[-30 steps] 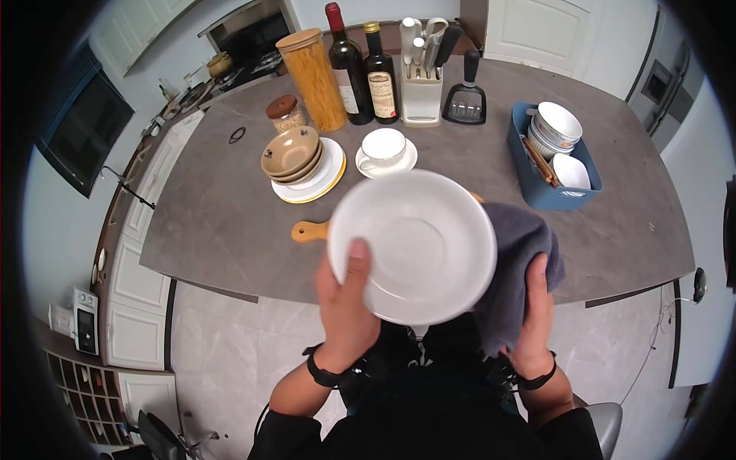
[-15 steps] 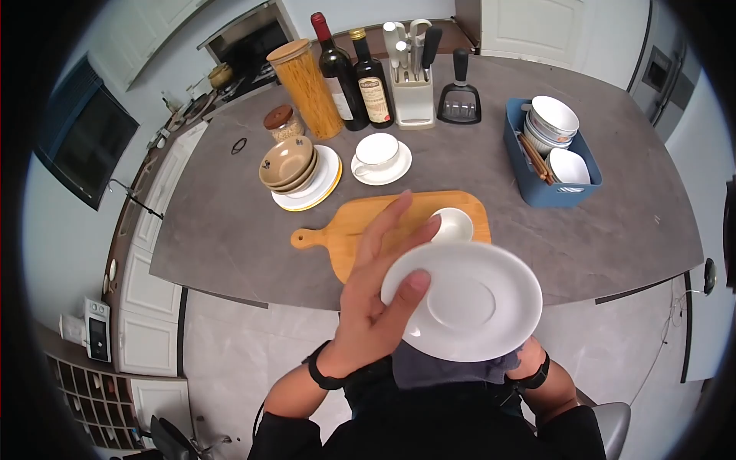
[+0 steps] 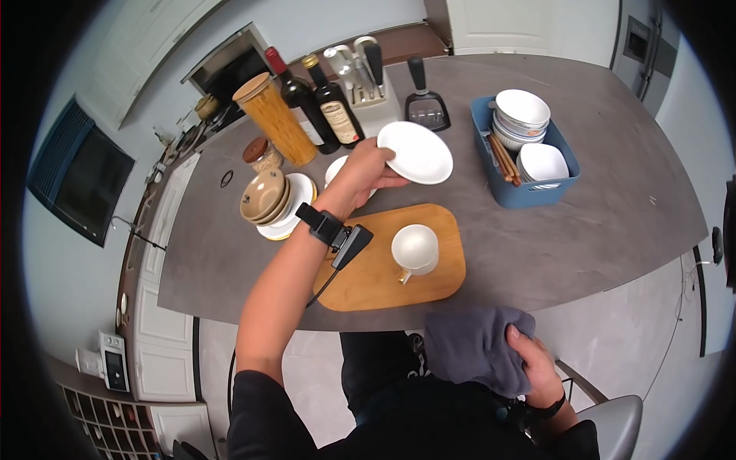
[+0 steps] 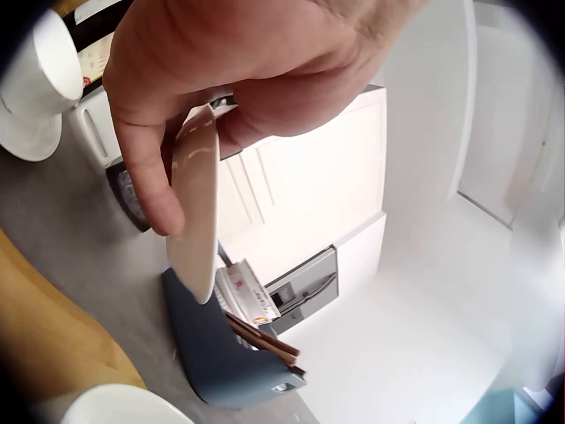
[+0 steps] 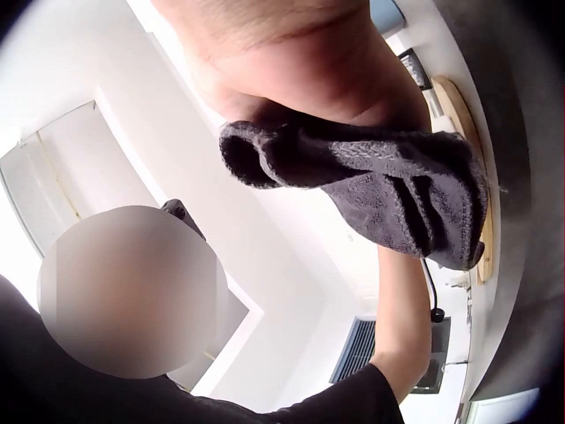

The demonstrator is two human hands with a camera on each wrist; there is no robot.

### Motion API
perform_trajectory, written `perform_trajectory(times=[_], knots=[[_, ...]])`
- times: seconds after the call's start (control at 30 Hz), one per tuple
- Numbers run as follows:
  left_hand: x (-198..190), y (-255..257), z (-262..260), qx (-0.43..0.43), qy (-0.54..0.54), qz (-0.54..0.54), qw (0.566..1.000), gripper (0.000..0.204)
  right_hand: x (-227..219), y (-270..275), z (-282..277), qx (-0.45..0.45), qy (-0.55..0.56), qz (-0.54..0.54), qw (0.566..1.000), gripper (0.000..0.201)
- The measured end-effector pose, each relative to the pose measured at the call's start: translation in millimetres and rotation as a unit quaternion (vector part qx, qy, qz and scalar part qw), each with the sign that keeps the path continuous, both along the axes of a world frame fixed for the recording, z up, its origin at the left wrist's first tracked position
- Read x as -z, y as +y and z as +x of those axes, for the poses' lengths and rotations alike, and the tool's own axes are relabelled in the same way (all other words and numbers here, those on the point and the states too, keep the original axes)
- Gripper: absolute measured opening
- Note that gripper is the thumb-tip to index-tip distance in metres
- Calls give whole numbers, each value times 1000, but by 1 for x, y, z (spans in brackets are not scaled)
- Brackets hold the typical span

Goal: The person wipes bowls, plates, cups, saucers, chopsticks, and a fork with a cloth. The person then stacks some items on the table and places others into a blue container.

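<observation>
My left hand [image 3: 362,178] pinches a white saucer [image 3: 420,155] by its left edge, out over the table beyond the cutting board. In the left wrist view the saucer [image 4: 196,212] shows nearly edge-on, with fingers on one side and the thumb side on the other. My right hand [image 3: 540,369] grips a dark grey cloth [image 3: 474,345] at the table's front edge, its thumb lying over the cloth. A white cup [image 3: 415,249] stands on the wooden cutting board [image 3: 360,285]. Another white cup [image 4: 46,66] on a saucer is partly hidden by my left hand in the head view.
Brown bowls [image 3: 262,195] sit on plates at the left. Behind stand a spaghetti jar [image 3: 276,119], two dark bottles [image 3: 337,111], a knife block [image 3: 381,115] and a black spatula [image 3: 427,111]. A blue basket [image 3: 529,195] at the right holds bowls and chopsticks.
My left hand has carried the saucer from close to my body forward across the board, away from the cloth. My right hand has kept the cloth near the table's front edge. The cup now shows fully.
</observation>
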State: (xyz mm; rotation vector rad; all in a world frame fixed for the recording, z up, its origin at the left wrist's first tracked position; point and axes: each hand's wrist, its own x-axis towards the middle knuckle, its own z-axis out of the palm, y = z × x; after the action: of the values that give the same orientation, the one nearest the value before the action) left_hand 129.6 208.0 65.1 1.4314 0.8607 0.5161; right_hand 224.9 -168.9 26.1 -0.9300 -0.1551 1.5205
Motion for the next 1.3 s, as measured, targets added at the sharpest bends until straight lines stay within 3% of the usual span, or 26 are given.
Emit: perform_trajectory(times=[0.17,0.37,0.57,0.63,0.73,0.83,0.93,1.1,1.17,1.3], knots=[[40,22,19,56,33,-51,997,46,25,-21,14,47,38,14,998,55],[63,34,24,43,36,-60,997,46,38,-27,20,93,71,14,993,53],[65,39,25,28,161,30,986,49,41,-18,18,94,71,14,993,53],[63,33,26,7,261,134,956,58,40,-15,16,85,65,15,994,53],[58,28,26,-4,328,196,924,62,38,-12,13,87,67,-4,994,54],[51,24,13,6,304,227,925,57,53,-12,16,83,49,5,995,57],[28,-4,-12,40,242,312,918,57,69,-13,29,113,10,24,993,61],[12,-78,-47,48,234,284,929,62,76,15,67,188,100,144,966,61],[26,-116,-58,121,224,487,835,67,74,28,79,207,108,177,956,57],[20,-119,-55,148,275,364,877,75,80,53,89,210,35,188,959,56]])
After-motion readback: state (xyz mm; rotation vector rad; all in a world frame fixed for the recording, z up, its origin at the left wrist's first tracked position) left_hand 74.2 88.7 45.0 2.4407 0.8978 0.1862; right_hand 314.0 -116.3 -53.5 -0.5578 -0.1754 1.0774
